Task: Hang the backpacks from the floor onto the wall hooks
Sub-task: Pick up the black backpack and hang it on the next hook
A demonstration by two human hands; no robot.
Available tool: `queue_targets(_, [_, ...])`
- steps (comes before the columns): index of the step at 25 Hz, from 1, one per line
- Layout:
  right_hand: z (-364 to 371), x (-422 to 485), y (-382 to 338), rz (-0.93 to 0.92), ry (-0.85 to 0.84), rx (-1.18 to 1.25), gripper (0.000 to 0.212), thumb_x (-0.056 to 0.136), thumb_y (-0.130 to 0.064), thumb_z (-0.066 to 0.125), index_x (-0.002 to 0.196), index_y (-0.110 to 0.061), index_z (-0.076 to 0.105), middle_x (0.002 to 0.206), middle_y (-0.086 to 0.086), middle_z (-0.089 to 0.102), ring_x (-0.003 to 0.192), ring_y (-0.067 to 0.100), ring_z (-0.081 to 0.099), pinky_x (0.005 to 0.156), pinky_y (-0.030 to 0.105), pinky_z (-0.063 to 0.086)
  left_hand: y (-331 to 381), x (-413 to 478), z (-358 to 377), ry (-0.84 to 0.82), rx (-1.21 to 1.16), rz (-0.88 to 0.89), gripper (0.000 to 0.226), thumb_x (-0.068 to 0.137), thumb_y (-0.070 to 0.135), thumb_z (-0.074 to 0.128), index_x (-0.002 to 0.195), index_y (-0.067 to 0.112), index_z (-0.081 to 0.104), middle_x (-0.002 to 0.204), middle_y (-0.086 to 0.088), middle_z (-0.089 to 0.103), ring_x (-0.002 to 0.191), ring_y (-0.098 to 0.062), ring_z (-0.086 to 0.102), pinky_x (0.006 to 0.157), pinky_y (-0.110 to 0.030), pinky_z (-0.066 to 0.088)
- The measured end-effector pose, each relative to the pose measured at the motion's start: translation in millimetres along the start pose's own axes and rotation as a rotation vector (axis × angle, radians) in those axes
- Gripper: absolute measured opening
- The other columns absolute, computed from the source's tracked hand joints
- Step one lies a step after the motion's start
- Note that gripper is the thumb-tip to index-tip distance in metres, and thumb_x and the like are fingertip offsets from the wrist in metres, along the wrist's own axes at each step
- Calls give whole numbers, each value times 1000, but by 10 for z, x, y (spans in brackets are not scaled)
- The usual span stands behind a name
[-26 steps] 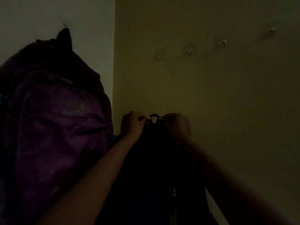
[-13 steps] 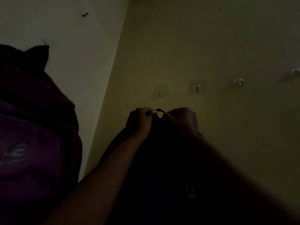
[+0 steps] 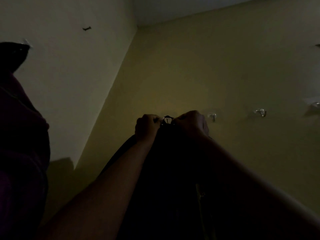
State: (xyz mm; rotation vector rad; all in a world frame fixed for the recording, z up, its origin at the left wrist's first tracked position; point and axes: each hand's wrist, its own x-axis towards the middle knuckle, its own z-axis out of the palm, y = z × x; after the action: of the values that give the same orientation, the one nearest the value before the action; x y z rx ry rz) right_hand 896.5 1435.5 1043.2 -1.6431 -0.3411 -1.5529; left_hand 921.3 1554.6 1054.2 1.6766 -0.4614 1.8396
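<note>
At the far left a purple backpack [image 3: 22, 135] fills the edge of the view. Its dark top handle [image 3: 12, 54] reaches up to a small clear hook [image 3: 26, 42] on the white wall [image 3: 69, 84], so that one looks hung already, though the light is too dim to see the catch itself. Right of the room corner, on the yellow wall [image 3: 225, 66], the step in hand is hanging the second bag. The left hand [image 3: 146, 125] is closed, fingers curled, pinching the left side of the carry loop [image 3: 167, 116] of a black backpack [image 3: 173, 170]. The bag's body hangs down between the two forearms, close to the wall. The loop sits right at the first wall hook [image 3: 167, 120], whose pale tip shows through the opening, so the loop seems to be around or just in front of it; which one, I cannot tell. The right hand [image 3: 191, 122] is likewise closed on the loop's right side, and the two hands are spreading it open between them. Further right a row of free hooks [image 3: 213, 116] runs along the wall, near the right hand but apart from it. The next move probably calls for easing the loop down until it seats behind the hook's upturned tip. The weight should then be let down slowly before either hand lets go, since a stick-on hook of this kind may peel off under a sudden drop.
</note>
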Motion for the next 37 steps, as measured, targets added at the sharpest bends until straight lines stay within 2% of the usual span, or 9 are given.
queue_targets(2, [31,69,-37,2,20,-3,34,69,-29,65,57,0,53,59,8,43,71,19,62,67,24,44,-8,71,14,-18,-21,-31,33,89,28,57,108,5,69,114,-16,69,110,-32,61,86,-33,48])
queue_targets(4, [61,106,-60,13,28,-35,32,71,-31,67,75,0,66,86,10,70,90,22,68,74,25,45,-19,123,24,-37,-46,-83,34,86,29,61,105,3,70,109,-18,71,106,-30,64,82,-31,48])
queue_targets(8, [74,68,-51,-18,14,-93,33,76,-30,68,97,-4,70,108,18,70,102,28,66,72,25,39,-63,67,-6,-56,-98,-172,35,82,25,67,102,-3,69,107,-21,71,103,-30,66,82,-30,49])
queue_targets(16, [7,-223,32,-81,-47,-58,29,80,-24,56,61,-3,63,48,8,47,57,23,56,52,24,33,49,-328,-214,-33,-165,-170,25,83,20,65,98,3,72,106,-15,73,104,-26,65,82,-23,45])
queue_targets(19, [-114,-338,77,-127,-119,-17,26,87,-21,51,81,-5,71,83,16,71,76,28,65,61,27,41,191,-497,-341,-56,-155,-208,32,91,27,53,109,7,69,116,-12,70,110,-26,62,84,-21,43])
queue_targets(24, [-306,-800,172,-163,-127,235,29,94,-23,47,114,-11,66,117,8,68,110,24,60,84,23,40,421,-875,-599,-33,-293,-323,38,93,30,49,125,14,59,130,-9,60,120,-24,55,96,-28,43])
queue_targets(27, [-605,-1128,152,-38,-193,420,32,95,-24,49,121,-11,61,124,5,64,117,18,57,84,14,34,637,-1217,-803,-109,-413,-401,40,94,28,46,130,12,53,135,-10,55,124,-23,52,97,-27,41])
queue_targets(33, [-1433,-1917,97,396,-395,687,36,95,-32,47,125,-17,58,118,0,63,95,8,57,83,19,44,1130,-2071,-1397,-231,-421,-578,44,95,33,43,135,15,46,141,-5,48,130,-20,44,95,-24,33])
queue_targets(37, [-2123,-2587,76,602,-503,700,39,95,-37,45,126,-15,57,110,-4,58,109,15,54,88,24,40,1508,-2760,-1954,-293,-450,-737,45,95,35,42,136,16,45,143,-4,46,132,-19,42,100,-25,31])
